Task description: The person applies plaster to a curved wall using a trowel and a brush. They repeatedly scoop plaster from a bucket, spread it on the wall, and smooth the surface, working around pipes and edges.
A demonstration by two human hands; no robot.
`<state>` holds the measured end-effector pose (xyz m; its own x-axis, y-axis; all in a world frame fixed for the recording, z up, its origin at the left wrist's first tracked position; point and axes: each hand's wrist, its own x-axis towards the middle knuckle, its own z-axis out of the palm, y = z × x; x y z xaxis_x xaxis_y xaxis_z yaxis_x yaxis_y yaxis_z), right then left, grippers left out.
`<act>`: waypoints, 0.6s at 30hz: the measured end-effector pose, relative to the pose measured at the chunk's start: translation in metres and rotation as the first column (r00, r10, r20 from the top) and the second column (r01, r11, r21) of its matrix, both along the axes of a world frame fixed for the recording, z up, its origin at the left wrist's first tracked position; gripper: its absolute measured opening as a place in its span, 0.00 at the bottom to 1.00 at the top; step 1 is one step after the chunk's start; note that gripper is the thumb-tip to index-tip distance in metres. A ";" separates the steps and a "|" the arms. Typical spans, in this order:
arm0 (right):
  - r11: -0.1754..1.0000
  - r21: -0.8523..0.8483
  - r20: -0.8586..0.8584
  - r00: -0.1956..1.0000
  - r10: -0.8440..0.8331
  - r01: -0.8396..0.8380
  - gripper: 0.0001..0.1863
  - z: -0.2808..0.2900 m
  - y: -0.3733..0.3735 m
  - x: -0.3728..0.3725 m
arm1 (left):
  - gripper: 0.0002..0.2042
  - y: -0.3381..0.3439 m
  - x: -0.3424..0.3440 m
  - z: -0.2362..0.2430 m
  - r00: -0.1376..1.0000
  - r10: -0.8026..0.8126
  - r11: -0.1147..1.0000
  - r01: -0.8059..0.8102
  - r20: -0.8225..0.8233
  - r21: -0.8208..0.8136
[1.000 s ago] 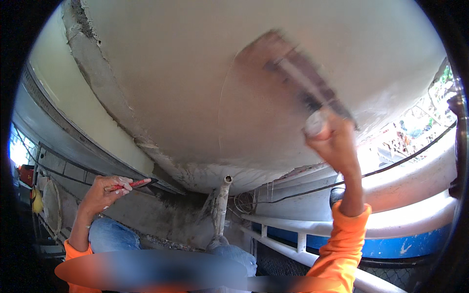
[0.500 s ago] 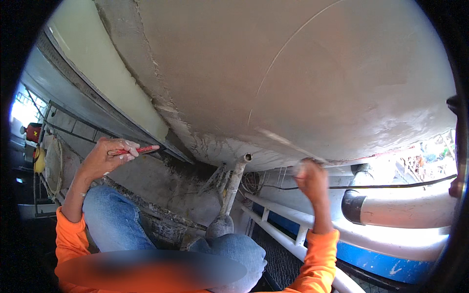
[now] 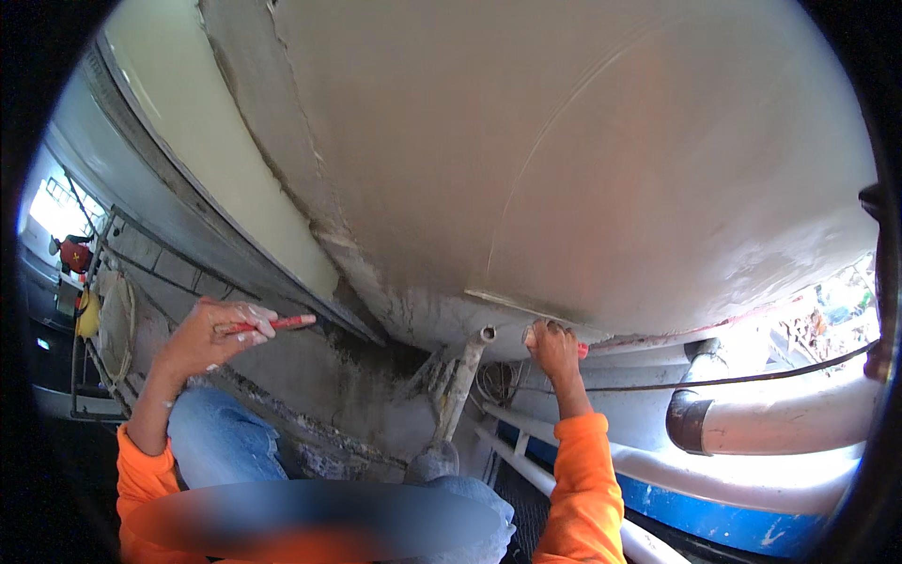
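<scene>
My right hand (image 3: pixel 554 350) is closed round the red handle of a plastering trowel (image 3: pixel 540 308). The trowel's long, thin blade lies along the lower part of a grey, freshly smoothed plaster wall (image 3: pixel 413 169). A faint curved line in the plaster runs up from the blade's left end. Off to the left, my left hand (image 3: pixel 214 336) grips a slim red-handled tool (image 3: pixel 282 322), apart from the wall; its working end I cannot make out. Whitish plaster smears cover the fingers of my left hand.
An upright plaster-caked pipe (image 3: pixel 462 385) stands between my arms. To the right are white rails (image 3: pixel 648 453), a thick pipe with a dark collar (image 3: pixel 691 421) and a black cable (image 3: pixel 714 379). Scaffold bars (image 3: pixel 141 258) and a pale window strip (image 3: pixel 207 141) are at left.
My right hand has moved left and slightly down, with the trowel blade now lower along the wall. My left hand stays in much the same pose. The whole view has shifted a little.
</scene>
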<state>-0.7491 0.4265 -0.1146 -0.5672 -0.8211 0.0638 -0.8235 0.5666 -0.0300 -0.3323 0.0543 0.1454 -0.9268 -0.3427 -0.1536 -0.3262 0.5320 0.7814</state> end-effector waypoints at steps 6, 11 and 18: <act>0.975 -0.224 0.019 1.000 0.012 -0.008 0.13 0.137 -0.035 0.024 | 0.08 -0.001 -0.008 0.001 0.999 0.001 1.000 0.000 -0.034 0.030; 0.914 -0.402 0.000 0.998 0.056 -0.051 0.14 0.292 -0.054 0.045 | 0.08 -0.002 -0.011 -0.005 0.999 0.035 0.987 -0.029 -0.033 0.158; 0.649 -0.755 -0.030 0.994 0.109 -0.093 0.06 0.502 -0.027 0.020 | 0.09 -0.003 -0.016 0.000 0.999 0.004 0.997 0.000 -0.047 0.081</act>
<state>-0.7296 0.3991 0.3872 -0.4909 -0.5463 0.6786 -0.8693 0.2556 -0.4231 -0.3484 0.0514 0.1451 -0.9331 -0.3327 -0.1368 -0.2887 0.4657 0.8365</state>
